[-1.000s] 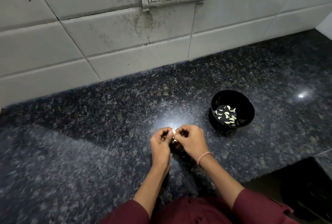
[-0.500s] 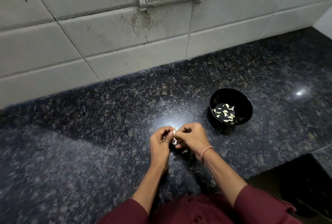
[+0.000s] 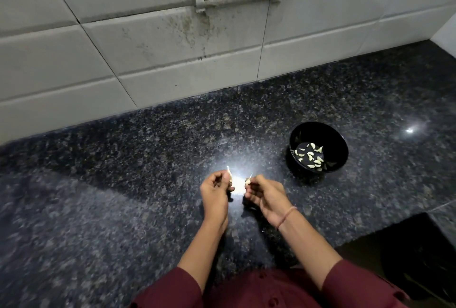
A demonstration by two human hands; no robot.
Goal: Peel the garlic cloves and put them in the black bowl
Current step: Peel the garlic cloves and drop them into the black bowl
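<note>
Head view: the left hand (image 3: 215,190) pinched a strip of skin (image 3: 229,172) and the right hand (image 3: 265,193) gripped the garlic clove (image 3: 247,181) above the table (image 3: 123,184), near the black bowl (image 3: 341,144); a loose pinch might drop the small clove.

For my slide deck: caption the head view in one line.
Left hand holds a peeled-off skin, right hand the garlic clove, beside the black bowl of peeled cloves.

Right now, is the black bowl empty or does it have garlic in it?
Not empty. The black bowl stands upright with pale peeled cloves scattered across its bottom, far from full.
</note>
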